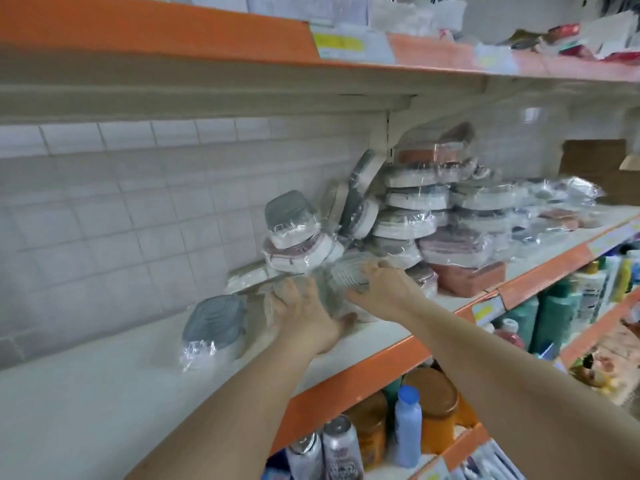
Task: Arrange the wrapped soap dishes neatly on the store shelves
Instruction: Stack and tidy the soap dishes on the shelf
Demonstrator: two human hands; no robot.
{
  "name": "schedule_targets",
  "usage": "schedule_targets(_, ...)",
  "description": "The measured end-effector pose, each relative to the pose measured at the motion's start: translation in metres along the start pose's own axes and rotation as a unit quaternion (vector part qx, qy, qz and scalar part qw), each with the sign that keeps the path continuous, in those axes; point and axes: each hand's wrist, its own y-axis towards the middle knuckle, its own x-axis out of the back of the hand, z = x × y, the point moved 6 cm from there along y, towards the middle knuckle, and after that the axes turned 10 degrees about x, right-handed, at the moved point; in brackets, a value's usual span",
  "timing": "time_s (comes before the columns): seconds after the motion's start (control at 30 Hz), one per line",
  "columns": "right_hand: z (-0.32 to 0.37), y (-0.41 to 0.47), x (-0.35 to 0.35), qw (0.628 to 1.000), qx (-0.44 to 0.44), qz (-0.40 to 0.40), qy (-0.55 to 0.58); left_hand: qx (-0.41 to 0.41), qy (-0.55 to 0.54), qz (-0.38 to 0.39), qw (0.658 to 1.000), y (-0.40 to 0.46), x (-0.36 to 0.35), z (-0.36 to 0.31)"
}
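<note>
A white store shelf (104, 375) is seen bearing a leaning heap of wrapped soap dishes (426, 209) at its right, far side. One ribbed grey dish (341, 282) in clear film, near the front edge, is gripped between the left hand (304, 317) and right hand (381, 285), fingers curled around it. The dishes are judged light, stiff and slippery, best held by their rims.

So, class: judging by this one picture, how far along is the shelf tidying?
Early on. Done: one grey soap dish lies apart on the bare left shelf. In hand: the left hand and right hand hold a wrapped dish between them. Left: the leaning heap of wrapped dishes.
</note>
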Motion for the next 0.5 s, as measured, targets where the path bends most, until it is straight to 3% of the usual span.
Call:
schedule_targets(0.1,-0.004,0.008,-0.01,0.999,-0.004,-0.029,0.038,0.034,0.03,-0.031,0.998,0.006,-0.009,-0.004)
schedule_targets(0.23,-0.006,0.013,-0.015,0.997,-0.011,-0.048,0.05,0.079,0.013,-0.013,0.997,-0.002,-0.008,-0.003)
schedule_targets(0.5,-0.006,-0.006,0.005,0.997,-0.015,-0.064,0.027,0.027,0.027,-0.074,0.997,-0.016,0.016,0.021)
